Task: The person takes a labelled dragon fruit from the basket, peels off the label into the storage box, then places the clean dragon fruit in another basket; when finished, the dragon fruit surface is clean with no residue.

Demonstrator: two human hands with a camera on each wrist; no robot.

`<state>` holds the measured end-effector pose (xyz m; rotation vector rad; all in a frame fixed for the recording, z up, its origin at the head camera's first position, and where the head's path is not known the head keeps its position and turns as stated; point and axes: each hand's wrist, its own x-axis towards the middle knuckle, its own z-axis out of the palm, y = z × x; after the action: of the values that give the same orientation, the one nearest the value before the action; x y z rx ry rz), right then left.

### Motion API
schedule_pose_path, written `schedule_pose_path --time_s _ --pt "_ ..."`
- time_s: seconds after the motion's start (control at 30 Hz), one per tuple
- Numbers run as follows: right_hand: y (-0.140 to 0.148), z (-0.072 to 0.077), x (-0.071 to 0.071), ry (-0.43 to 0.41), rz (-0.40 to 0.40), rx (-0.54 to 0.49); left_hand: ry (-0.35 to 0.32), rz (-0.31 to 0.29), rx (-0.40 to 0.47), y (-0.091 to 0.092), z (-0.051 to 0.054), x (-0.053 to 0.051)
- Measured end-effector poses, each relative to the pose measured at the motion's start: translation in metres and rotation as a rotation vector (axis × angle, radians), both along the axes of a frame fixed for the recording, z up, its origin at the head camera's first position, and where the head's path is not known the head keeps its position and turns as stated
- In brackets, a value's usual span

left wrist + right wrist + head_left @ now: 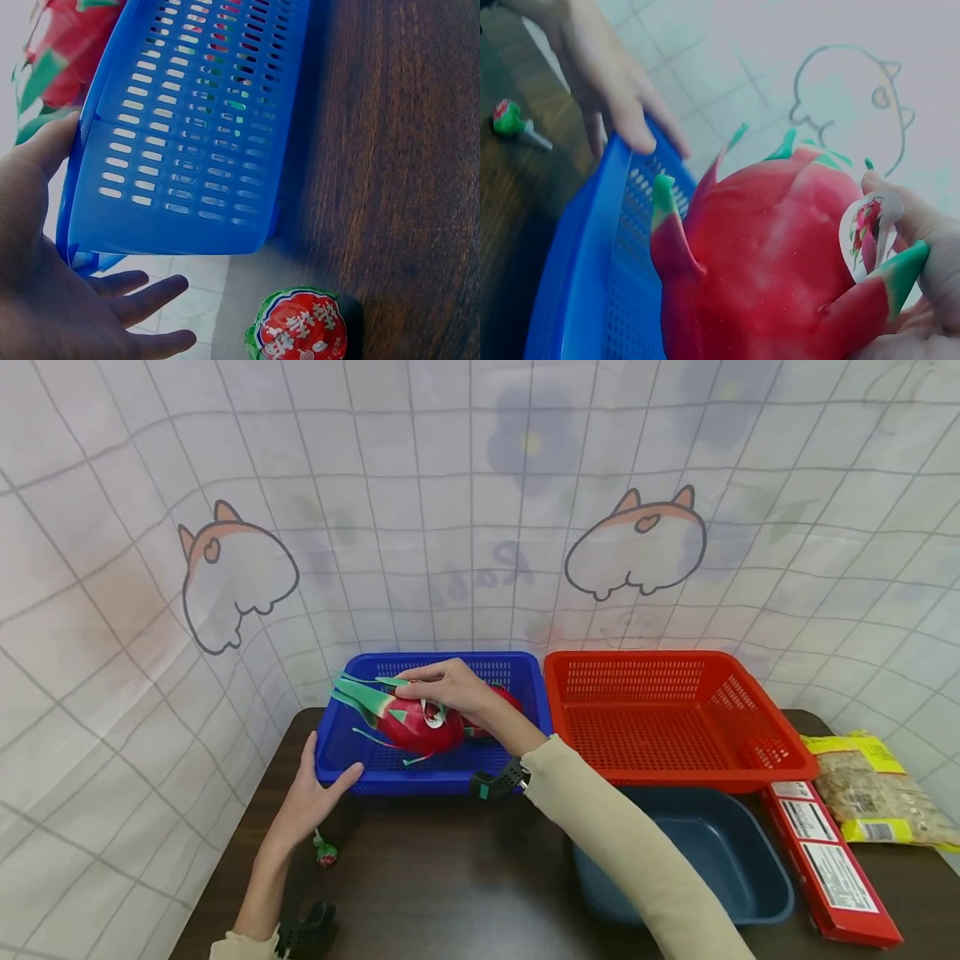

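Observation:
A red dragon fruit [420,727] with green-tipped scales and a round sticker is over the blue basket [435,783]. My right hand [450,685] grips it from above. In the right wrist view, the dragon fruit [757,255] fills the middle, with fingers at its right side. Another red fruit [506,695] is partly hidden behind my right hand and wrist. My left hand [311,793] is spread at the basket's front left corner. From the left wrist, the thumb touches the basket's rim while the other fingers extend outside, below the corner.
A wrapped lollipop [326,852] lies on the dark table near my left wrist. To the right stand a red basket [675,777] and a dark blue tub [772,893], partly covered by my right sleeve. Beyond them are a red box [832,860] and a yellow-edged bag [873,789].

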<state>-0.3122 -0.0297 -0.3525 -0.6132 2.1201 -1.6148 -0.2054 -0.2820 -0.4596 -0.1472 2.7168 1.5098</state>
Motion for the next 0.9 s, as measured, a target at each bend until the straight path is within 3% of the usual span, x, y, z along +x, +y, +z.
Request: schedule_pose_path --time_s 0.33,0.7,0.9 --pt "0.009 0.015 0.028 -0.038 0.002 0.005 0.005 -0.010 0.001 -0.001 0.000 -0.001" --pt "0.031 0.014 0.067 -0.028 0.051 0.014 0.072 -0.028 0.026 0.001 -0.002 0.001" --pt "0.046 0.007 0.082 -0.045 0.053 0.025 0.062 -0.023 0.000 0.000 -0.001 0.002"
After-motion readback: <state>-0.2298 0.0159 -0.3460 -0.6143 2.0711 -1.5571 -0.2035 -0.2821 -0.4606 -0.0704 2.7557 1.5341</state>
